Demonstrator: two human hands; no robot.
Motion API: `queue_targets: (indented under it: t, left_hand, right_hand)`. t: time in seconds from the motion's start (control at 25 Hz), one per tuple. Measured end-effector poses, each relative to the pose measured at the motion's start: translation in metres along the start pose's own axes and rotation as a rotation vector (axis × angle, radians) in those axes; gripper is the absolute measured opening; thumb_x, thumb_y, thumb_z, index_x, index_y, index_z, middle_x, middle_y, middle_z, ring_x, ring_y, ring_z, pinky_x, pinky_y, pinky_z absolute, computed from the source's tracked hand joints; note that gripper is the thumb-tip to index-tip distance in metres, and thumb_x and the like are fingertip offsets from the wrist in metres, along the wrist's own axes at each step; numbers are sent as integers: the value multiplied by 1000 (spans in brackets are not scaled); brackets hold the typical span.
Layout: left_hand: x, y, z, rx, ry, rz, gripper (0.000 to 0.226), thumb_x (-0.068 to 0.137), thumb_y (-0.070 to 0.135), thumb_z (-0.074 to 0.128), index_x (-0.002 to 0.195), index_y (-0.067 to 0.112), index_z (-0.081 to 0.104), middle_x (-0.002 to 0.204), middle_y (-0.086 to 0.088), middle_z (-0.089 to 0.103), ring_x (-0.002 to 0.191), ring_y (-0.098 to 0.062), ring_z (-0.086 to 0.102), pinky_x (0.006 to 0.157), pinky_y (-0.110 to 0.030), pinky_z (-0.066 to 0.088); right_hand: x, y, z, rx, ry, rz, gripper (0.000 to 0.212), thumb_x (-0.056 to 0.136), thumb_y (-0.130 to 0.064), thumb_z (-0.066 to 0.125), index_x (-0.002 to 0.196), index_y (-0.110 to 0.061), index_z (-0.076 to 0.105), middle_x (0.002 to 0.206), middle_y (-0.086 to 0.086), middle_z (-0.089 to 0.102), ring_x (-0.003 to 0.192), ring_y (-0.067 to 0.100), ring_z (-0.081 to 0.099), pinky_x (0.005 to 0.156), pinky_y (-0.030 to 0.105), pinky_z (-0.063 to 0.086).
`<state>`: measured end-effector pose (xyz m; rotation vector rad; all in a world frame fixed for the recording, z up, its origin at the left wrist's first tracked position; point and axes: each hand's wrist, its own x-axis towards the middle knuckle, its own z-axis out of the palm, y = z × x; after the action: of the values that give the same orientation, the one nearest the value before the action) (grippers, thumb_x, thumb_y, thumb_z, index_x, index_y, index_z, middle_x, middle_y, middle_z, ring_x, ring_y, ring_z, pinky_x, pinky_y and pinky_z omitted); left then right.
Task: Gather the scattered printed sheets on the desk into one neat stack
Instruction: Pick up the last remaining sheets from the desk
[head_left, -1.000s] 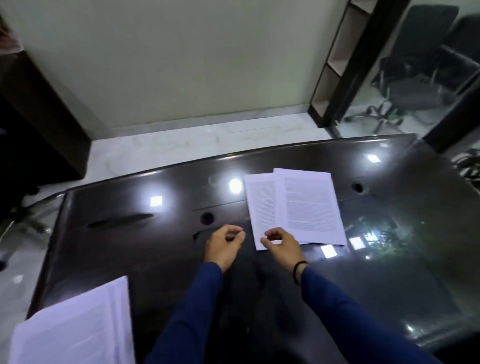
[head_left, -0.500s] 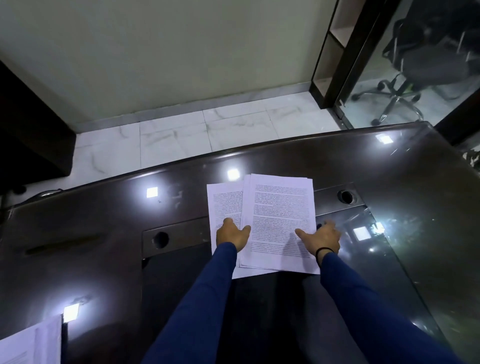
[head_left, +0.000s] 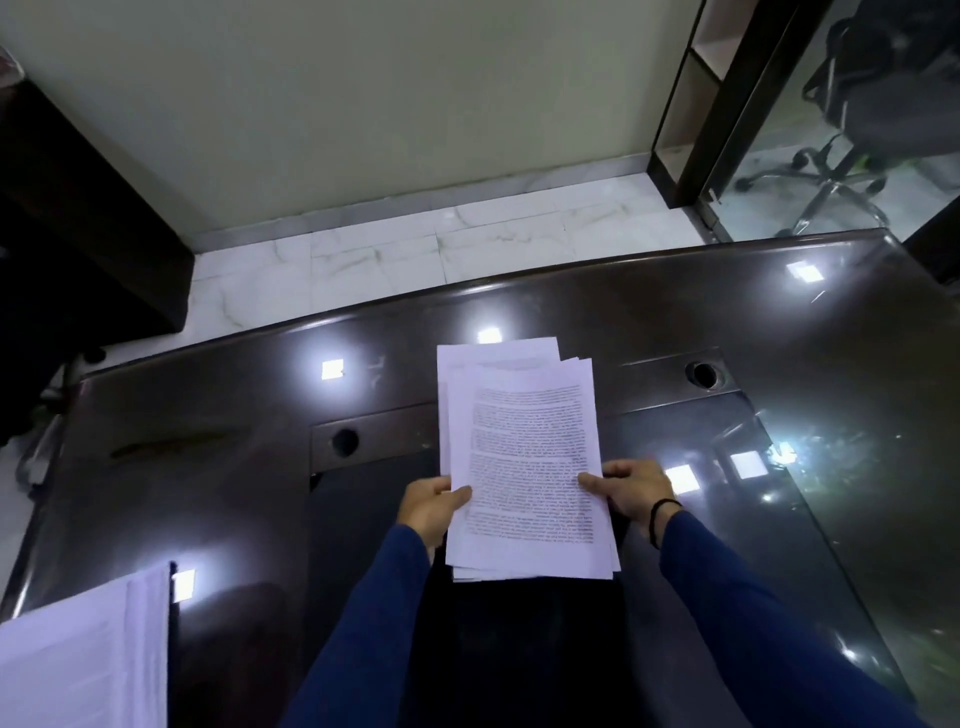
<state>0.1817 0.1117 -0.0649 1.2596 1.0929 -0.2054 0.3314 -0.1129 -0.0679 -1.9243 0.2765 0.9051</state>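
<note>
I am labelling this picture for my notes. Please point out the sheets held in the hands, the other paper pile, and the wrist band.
held sheets (head_left: 524, 431): head view, printed text of the top page.
paper pile (head_left: 83, 654): head view, its top sheet.
wrist band (head_left: 658, 512): head view, black loop on the right wrist.

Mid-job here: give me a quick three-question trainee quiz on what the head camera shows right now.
1. True or false: the left hand and right hand grip opposite side edges of the paper stack.
2. Are the stack's edges flush? A) yes B) no, the sheets are offset
3. Where do the other sheets lie on the desk?

Key: 1 true; 2 B; 3 at its near left corner.
</note>
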Motion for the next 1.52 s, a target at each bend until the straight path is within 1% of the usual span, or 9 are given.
queue_targets:
  t: [0.28,0.48,0.56,0.68,0.8,0.96,1.08,1.2,1.52]
  left_hand:
    - [-73,-117,-91,90,132,-164,19,87,17,74,105,15,74,100,-3,78,90,-23,74,82,-41,60]
    - [-102,-132,-108,538,447,71,48,85,42,71,125,16,63,123,-5,64,113,-25,61,95,-31,47]
    - [-114,-117,-113,237,342,108,60,84,54,70,131,18,57,123,1,60,115,-23,59,100,-36,47]
    - [-122,-107,-130,-160,58,70,32,89,40,71,113,19,69,115,-2,73,103,-23,69,94,-44,53]
    - [-130,-117,-171,-173,227,178,10,90,14,71,99,10,74,106,-14,75,96,-34,72,90,-54,56]
    - [-155,-152,-255,-299,451,173,12,91,14,70,99,6,71,97,-14,74,87,-32,70,86,-45,56]
    - [-178,-184,-313,-351,565,152,23,92,18,69,113,7,68,102,-9,71,89,-28,66,85,-38,51]
    - [-197,-211,-346,-431,667,125,22,93,17,68,113,8,70,113,-13,70,96,-30,65,87,-40,51]
    - [-227,-256,-365,-503,704,92,21,92,16,69,113,11,72,108,-10,74,100,-34,69,88,-49,56]
  right_hand:
    - [-57,77,54,-298,-100,-44,5,82,-19,77,79,-23,76,85,-4,77,82,16,74,86,37,60]
    - [-93,85,58,-230,-108,-129,16,90,-13,68,82,-27,72,90,0,78,86,21,74,88,47,59]
    - [-122,73,67,-117,-248,-176,15,94,-10,65,95,-22,74,96,3,78,89,23,75,89,45,59]
    - [-160,61,95,-87,-446,-239,13,96,-8,62,102,-15,72,99,3,78,87,16,75,80,32,60]
    - [-177,57,129,-137,-482,-196,9,96,-25,64,97,-18,69,81,-8,74,68,3,68,68,25,58]
    - [-168,80,181,-579,-47,-314,69,74,-57,78,127,-19,56,119,3,61,103,18,59,88,30,50]
    - [-177,97,225,-820,-7,-353,103,63,-69,78,143,-20,35,140,5,36,126,27,39,97,43,48]
    - [-190,99,263,-922,13,-451,109,60,-78,71,144,-21,31,144,3,30,126,28,37,89,47,51]
    - [-207,106,332,-887,-135,-296,109,66,-45,88,146,-12,22,143,16,40,121,37,52,93,43,51]
